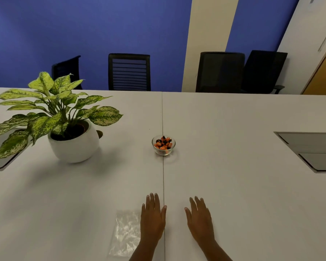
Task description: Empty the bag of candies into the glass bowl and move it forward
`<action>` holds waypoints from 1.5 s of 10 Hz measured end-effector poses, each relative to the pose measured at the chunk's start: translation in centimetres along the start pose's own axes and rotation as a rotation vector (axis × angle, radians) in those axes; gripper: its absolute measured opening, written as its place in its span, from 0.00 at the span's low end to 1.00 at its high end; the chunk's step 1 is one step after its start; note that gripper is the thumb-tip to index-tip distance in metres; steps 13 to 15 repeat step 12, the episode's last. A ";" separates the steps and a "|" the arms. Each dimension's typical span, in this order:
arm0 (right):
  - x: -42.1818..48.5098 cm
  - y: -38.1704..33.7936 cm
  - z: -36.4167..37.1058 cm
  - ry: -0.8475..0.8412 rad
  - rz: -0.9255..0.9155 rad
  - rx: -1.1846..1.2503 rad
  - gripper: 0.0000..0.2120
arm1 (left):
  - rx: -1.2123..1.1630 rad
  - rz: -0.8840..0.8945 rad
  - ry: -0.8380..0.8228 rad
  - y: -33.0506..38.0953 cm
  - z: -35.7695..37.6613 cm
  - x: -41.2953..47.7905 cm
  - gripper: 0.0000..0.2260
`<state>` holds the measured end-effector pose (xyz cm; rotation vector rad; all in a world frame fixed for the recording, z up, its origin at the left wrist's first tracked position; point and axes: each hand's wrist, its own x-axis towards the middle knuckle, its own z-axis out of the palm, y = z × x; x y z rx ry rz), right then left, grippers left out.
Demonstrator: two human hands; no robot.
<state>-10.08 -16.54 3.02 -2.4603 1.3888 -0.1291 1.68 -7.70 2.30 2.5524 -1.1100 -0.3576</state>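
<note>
A small glass bowl point(163, 150) stands on the seam in the middle of the white table point(224, 176), holding several orange and black candies point(163, 142). A clear plastic bag point(125, 233) lies flat and crumpled near the front edge, with no candies visible inside. My left hand point(152, 221) rests palm down on the table just right of the bag, fingers spread, holding nothing. My right hand point(199, 223) lies flat beside it, also with nothing in it. Both hands are well short of the bowl.
A leafy plant in a round white pot point(73, 144) stands at the left, level with the bowl. Grey cable hatches point(312, 151) sit in the table at the right and at the left edge. Several black chairs point(129, 72) line the far side.
</note>
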 end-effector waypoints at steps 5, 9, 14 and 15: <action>-4.6 1.7 2.6 0.047 -0.112 -0.188 0.38 | 0.058 0.279 0.401 -3.5 3.6 -4.9 0.23; -4.2 2.3 4.1 -0.183 -0.088 -0.107 0.50 | 0.055 0.253 0.443 -4.0 4.9 -4.7 0.24; -3.5 2.2 1.7 -0.110 -0.104 -0.105 0.52 | 0.060 0.264 0.432 -3.2 3.1 -4.0 0.24; -3.5 2.2 1.7 -0.110 -0.104 -0.105 0.52 | 0.060 0.264 0.432 -3.2 3.1 -4.0 0.24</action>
